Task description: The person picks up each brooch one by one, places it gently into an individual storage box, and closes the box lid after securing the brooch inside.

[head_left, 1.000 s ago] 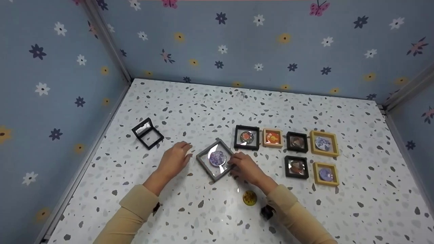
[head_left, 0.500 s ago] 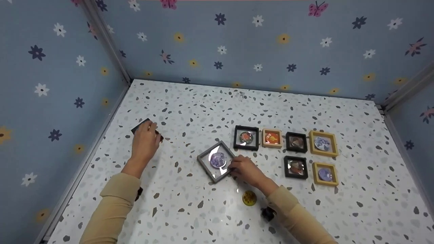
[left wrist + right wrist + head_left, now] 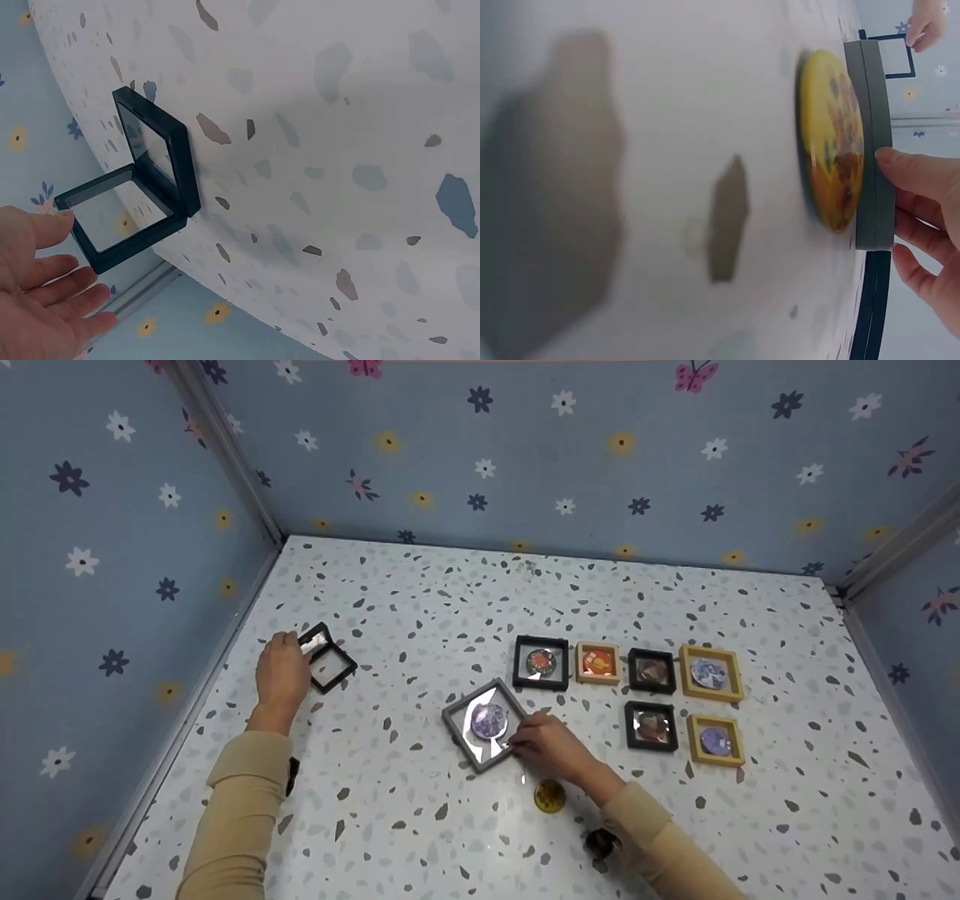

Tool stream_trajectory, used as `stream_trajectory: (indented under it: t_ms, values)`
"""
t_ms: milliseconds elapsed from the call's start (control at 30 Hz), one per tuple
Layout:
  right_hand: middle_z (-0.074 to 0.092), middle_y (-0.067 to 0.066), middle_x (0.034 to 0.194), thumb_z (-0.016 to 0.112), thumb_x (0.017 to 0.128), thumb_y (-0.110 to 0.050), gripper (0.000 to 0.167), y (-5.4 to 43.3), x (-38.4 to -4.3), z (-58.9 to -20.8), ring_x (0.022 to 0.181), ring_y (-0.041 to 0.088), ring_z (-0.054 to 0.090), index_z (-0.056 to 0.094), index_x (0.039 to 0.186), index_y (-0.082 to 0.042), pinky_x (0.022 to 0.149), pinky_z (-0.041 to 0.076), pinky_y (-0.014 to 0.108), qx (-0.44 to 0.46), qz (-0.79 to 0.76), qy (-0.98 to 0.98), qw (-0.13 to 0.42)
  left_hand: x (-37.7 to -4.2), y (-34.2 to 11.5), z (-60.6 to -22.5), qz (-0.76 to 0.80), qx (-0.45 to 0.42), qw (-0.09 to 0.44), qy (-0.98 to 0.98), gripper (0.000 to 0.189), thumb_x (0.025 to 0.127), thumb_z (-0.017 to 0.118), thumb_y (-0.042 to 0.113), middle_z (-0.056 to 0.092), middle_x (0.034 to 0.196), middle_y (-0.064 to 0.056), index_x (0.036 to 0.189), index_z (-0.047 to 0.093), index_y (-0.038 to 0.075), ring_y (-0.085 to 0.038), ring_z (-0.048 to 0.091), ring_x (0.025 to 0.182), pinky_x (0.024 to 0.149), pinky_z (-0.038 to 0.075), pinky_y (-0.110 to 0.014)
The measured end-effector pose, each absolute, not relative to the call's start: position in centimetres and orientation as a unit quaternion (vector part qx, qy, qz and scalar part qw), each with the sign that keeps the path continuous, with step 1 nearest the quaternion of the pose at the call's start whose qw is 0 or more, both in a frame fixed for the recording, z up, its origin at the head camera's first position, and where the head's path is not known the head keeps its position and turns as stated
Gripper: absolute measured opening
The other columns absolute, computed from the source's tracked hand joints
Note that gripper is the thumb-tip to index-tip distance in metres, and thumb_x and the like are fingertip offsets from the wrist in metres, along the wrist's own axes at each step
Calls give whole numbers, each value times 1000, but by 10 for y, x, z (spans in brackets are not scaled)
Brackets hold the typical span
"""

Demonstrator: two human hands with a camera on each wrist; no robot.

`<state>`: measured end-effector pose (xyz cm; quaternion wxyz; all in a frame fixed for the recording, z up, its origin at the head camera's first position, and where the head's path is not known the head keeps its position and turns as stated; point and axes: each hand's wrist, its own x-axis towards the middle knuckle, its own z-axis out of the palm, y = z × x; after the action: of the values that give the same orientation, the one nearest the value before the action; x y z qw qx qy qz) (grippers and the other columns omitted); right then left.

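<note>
At the left, a small black hinged display frame [image 3: 334,668] stands unfolded on the table. My left hand [image 3: 283,673] is at its left side, fingers extended; in the left wrist view the thumb touches the edge of one clear-windowed half [image 3: 120,259]. Near the middle lies a larger grey display frame [image 3: 461,739] with a purple round badge [image 3: 490,721] behind its clear film. My right hand [image 3: 551,742] grips its right corner, thumb on the edge in the right wrist view. A loose yellow round badge [image 3: 550,796] lies beside that hand.
To the right, several small frames hold badges: a black one [image 3: 517,664], a peach one [image 3: 580,664], two further black ones and two yellow ones, such as the upper yellow frame [image 3: 737,682]. Flowered panels [image 3: 480,450] wall in the speckled table [image 3: 420,592].
My left hand has gone left to the black hinged frame, reaching over it and then settling at its left side. The grey frame has shifted slightly towards me, with my right hand still at its corner.
</note>
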<state>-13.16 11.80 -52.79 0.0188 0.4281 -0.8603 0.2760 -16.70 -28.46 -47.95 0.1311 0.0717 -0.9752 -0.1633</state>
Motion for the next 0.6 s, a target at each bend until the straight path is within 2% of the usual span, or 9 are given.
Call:
stream_trajectory:
  t_ms: [333, 467, 600]
  values:
    - [61, 2, 82, 70, 73, -7, 14, 130, -120, -526, 77, 13, 54, 70, 87, -6, 69, 46, 24, 416, 299, -858, -4, -165, -291, -490, -202, 112, 99, -968, 30, 89, 44, -5, 46, 111, -33, 117, 44, -15, -47, 49, 96, 76, 42, -53]
    - [60, 0, 82, 69, 74, -8, 13, 136, -114, -524, 77, 12, 53, 70, 87, -7, 69, 45, 24, 403, 297, -865, -17, -164, -291, -492, -213, 112, 111, -964, 30, 87, 41, -10, 47, 112, -33, 116, 47, -14, -46, 50, 97, 79, 42, -51]
    - [59, -2, 81, 68, 76, -10, 11, 140, -109, -522, 75, 10, 52, 70, 87, -9, 68, 44, 25, 390, 285, -875, -29, -160, -288, -496, -228, 115, 135, -957, 27, 88, 42, -7, 50, 109, -31, 113, 50, -13, -44, 51, 96, 80, 42, -50]
